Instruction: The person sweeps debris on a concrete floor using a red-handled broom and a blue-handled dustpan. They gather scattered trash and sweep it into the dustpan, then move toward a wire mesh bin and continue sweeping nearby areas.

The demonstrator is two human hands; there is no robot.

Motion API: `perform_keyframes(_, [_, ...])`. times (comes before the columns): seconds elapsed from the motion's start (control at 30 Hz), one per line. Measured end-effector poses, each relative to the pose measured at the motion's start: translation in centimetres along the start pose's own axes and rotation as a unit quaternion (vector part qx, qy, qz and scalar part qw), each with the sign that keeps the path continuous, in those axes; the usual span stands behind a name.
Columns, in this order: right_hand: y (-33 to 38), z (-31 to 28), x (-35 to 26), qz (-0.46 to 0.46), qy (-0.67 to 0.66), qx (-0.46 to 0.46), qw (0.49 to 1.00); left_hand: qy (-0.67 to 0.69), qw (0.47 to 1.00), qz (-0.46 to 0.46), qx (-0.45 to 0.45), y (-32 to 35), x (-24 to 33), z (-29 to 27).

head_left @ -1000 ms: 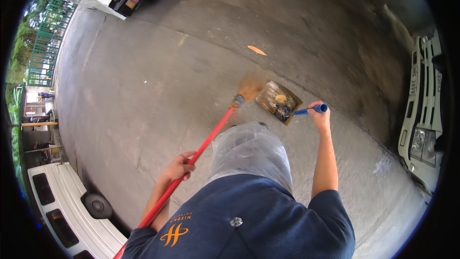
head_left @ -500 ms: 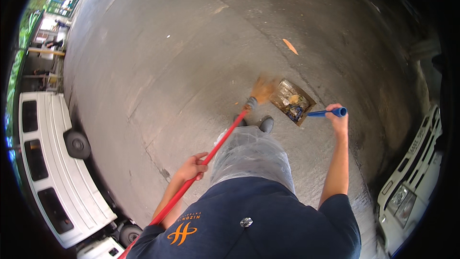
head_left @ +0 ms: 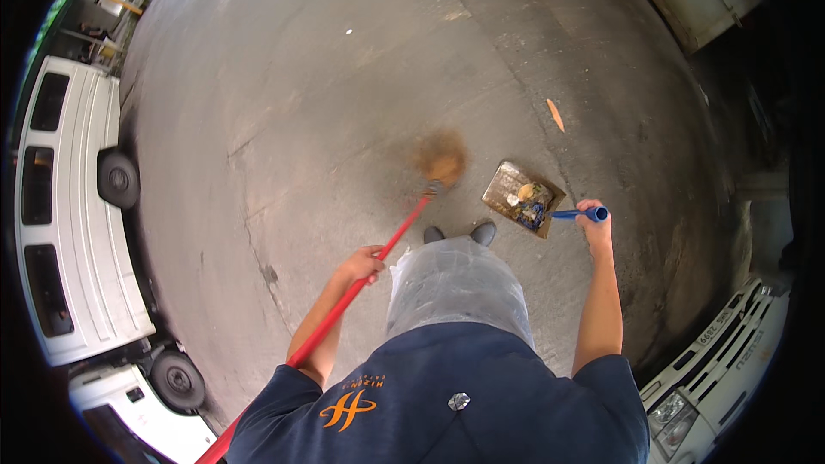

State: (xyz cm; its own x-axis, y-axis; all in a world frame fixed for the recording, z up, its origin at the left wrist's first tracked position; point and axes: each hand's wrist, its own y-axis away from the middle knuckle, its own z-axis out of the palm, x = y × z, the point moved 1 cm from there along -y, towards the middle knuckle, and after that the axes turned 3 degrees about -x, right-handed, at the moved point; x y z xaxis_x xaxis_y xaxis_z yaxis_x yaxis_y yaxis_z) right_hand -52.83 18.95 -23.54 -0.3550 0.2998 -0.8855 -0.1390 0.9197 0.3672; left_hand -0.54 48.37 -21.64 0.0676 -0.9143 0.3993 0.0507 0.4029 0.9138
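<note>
- Two hands are at work, each closed on a handle, above a grey concrete yard (head_left: 284, 103).
- The left hand (head_left: 363, 263) has its fingers wrapped tight round the red pole of a broom (head_left: 378, 258); the pole runs from the lower left edge of the view, past the left arm, up to the right.
- The broom's brown bristle head (head_left: 442, 159) is blurred and sits on the concrete, ahead of the feet and just left of the dustpan.
- The right hand (head_left: 595, 225) is fisted round the blue handle (head_left: 577, 214) of a dustpan (head_left: 522, 198), arm stretched out straight.
- The dustpan is tilted, its mouth turned toward the broom, with bits of litter lying in it; whether it touches the ground I cannot tell.
- Dark shoes (head_left: 461, 233) stand between broom head and dustpan, below both.
- A clear plastic bag (head_left: 455, 288) hangs at the person's front, over a navy shirt.
- An orange scrap (head_left: 555, 114) lies on the concrete beyond the dustpan, well apart from it.
- A white van (head_left: 64, 206) is parked at the left and a white vehicle front (head_left: 722, 369) at the lower right.
</note>
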Motion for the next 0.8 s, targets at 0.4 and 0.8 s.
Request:
perform_keyframes(0.4, [-0.4,-0.9,4.6,0.091,-0.032,0.143,0.985,0.164,0.964,0.084,0.193,17.6,-12.8,-6.2])
perform_keyframes(0.8, [1.1,0.7,2.9,0.089,-0.003,0.06,0.994,0.253,0.95,-0.008,0.183,8.6,-20.4,-10.5])
